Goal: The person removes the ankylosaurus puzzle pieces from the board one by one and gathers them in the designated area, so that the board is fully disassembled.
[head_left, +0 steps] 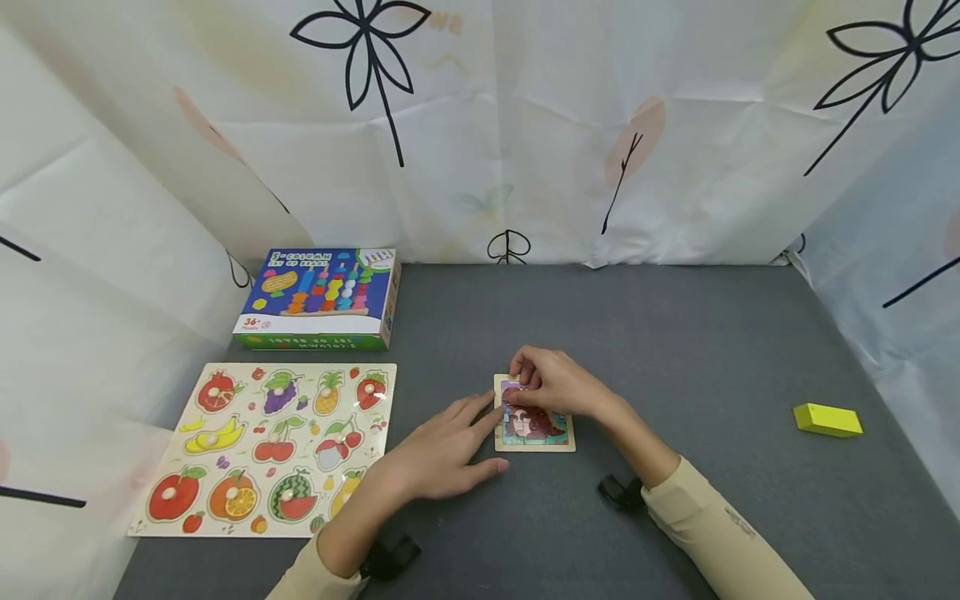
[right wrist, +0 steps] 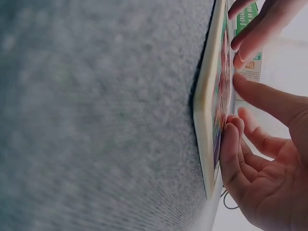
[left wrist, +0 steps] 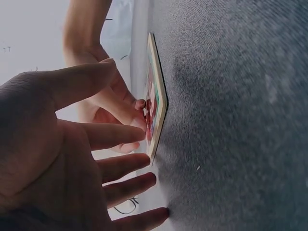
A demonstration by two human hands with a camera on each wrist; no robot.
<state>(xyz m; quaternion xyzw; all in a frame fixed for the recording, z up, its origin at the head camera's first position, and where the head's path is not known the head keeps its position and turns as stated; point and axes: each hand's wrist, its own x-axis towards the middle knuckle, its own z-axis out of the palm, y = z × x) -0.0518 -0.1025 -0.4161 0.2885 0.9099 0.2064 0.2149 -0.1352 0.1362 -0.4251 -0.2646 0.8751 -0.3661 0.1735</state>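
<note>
A small wooden picture board (head_left: 534, 433) with a pale rim and a brown, purple and green picture lies flat on the grey table. Over its upper part, my right hand (head_left: 558, 383) touches the picture with thumb and bent fingers. In the right wrist view a gap shows between the thumb (right wrist: 264, 98) and the fingers, with nothing seen in it. My left hand (head_left: 442, 454) is spread beside the board, its fingertips (left wrist: 143, 159) at the left rim. Part of the picture is hidden under the right hand.
A fruit peg board (head_left: 247, 396) lies to the left, partly under my left forearm. Behind it sits a blue bead-set box (head_left: 322, 292). A yellow block (head_left: 827, 420) rests far right on the grey table (head_left: 675, 333). White patterned cloth hangs around the table.
</note>
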